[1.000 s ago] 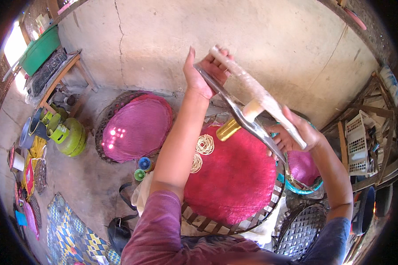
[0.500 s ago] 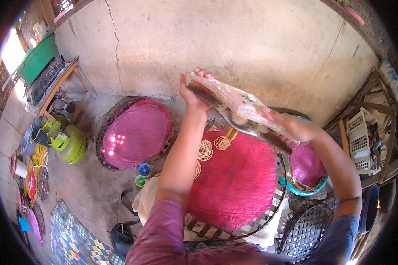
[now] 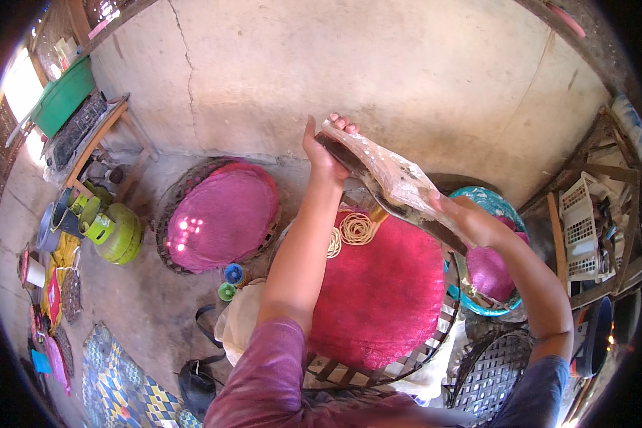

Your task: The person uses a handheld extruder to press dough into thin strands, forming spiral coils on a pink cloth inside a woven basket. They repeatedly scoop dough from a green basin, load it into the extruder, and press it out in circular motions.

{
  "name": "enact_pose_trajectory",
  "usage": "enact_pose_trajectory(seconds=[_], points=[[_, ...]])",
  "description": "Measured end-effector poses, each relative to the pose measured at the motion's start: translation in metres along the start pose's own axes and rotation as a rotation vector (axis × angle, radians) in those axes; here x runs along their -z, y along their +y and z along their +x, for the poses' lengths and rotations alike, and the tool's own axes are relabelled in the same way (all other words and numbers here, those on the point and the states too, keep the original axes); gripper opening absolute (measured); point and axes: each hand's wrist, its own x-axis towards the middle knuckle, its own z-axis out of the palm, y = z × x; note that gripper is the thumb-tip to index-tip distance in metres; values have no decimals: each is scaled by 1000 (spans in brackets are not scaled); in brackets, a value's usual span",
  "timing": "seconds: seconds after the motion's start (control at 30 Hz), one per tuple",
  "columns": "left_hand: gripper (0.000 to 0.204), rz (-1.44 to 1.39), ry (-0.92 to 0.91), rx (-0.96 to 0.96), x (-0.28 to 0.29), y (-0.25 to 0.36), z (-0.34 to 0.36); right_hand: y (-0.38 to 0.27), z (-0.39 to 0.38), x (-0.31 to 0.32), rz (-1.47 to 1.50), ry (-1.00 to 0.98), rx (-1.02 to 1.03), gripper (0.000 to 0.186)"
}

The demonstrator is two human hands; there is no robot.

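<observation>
My left hand (image 3: 326,158) is wrapped round the left end of a hand press (image 3: 406,182), two whitish and dark bars clamped together. My right hand (image 3: 467,220) closes round its other end. The press is tilted, its left end farther from me. Below its middle, a brass tube (image 3: 379,213) points down at a coil of pale noodle-like strands (image 3: 357,228). That coil and a second coil (image 3: 334,244) rest on a round red cloth (image 3: 381,292) over a woven basket (image 3: 411,368). My left forearm hides the cloth's left side.
A pink-covered basket (image 3: 225,214) is at left, near two small cups (image 3: 233,273). Farther left stands a green gas cylinder (image 3: 119,235). At right are a turquoise basin (image 3: 486,201) holding pink cloth and a black woven basket (image 3: 493,367). A wall (image 3: 349,57) rises behind.
Both hands and the press have shifted slightly right. The coil below the brass tube looks larger. My left forearm now covers the coil seen lower left before.
</observation>
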Motion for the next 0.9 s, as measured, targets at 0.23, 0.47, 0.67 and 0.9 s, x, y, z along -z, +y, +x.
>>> enact_pose_trajectory(seconds=[0.23,0.47,0.67,0.9], points=[[60,1215,129,402,30,-6,-33,35,7,-3,190,60,143,72],[88,1503,-30,742,53,-18,-63,56,20,-4,259,32,175,71],[82,1714,54,760,50,-8,-59,56,31,-6,198,94,216,75],[79,2114,-206,378,54,10,-98,60,16,-4,208,217,269,75]])
